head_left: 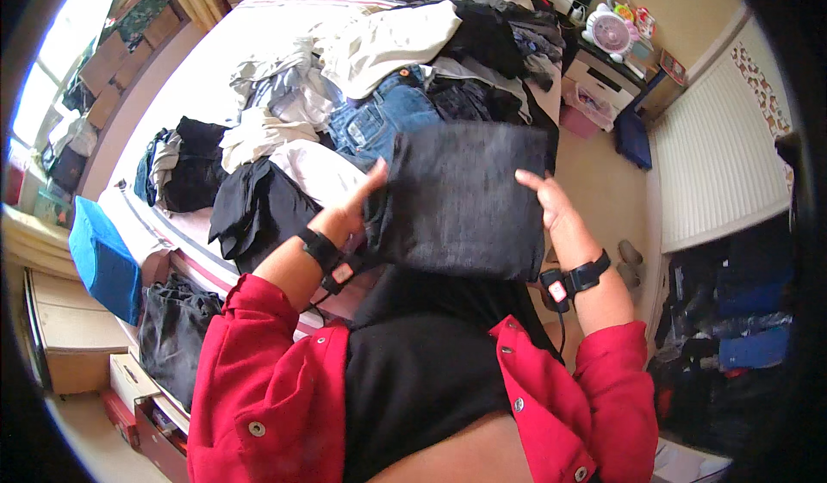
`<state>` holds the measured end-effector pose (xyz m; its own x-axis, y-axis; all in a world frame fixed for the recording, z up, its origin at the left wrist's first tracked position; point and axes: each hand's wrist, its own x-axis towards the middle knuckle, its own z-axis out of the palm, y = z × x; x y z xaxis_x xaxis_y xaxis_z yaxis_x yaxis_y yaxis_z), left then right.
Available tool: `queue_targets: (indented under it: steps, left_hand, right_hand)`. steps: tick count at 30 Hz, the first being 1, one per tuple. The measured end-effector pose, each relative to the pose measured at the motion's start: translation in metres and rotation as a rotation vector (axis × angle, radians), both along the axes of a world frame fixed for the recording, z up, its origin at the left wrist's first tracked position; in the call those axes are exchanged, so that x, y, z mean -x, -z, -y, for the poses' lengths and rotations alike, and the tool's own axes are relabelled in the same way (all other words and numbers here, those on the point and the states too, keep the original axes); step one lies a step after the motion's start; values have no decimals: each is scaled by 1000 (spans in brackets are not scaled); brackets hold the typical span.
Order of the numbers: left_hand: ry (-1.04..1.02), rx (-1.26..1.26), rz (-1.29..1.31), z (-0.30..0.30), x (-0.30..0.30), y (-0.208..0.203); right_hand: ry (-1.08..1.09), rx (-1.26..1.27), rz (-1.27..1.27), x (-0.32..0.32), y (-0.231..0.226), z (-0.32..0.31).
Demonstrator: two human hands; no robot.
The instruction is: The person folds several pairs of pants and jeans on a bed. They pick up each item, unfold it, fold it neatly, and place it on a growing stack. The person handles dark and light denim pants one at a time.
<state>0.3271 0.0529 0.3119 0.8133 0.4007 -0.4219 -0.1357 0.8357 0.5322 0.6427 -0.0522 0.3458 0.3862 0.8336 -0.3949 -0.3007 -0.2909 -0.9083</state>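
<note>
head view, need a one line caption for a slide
Both hands, left and right, hold a folded dark garment above a bed heaped with clothes.

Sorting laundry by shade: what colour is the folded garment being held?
Dark charcoal grey folded garment, head view.

folded dark charcoal fabric garment (461, 197): plain, faintly heathered | faded blue denim jeans (379, 117) | cream cotton shirt (388, 44) | bright blue cushion (103, 259) | red snap-button jacket sleeves (258, 388) | white ribbed radiator (715, 164)

A bed (215, 78) is heaped with clothes, blue jeans (379, 117) among them. A pink fan (610, 31) stands on a white drawer unit (603, 78). A white radiator (719, 160) lines the wall.
</note>
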Motion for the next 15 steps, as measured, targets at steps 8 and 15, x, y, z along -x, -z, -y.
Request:
queue_targets:
  steps: [8, 15]
  left_hand:
    - [-67, 155, 376, 21, 24, 58]
    - [-146, 96, 173, 41, 38, 53]
  right_hand:
    - [-200, 70, -255, -14, 33, 24]
    - [-153, -39, -161, -3, 27, 33]
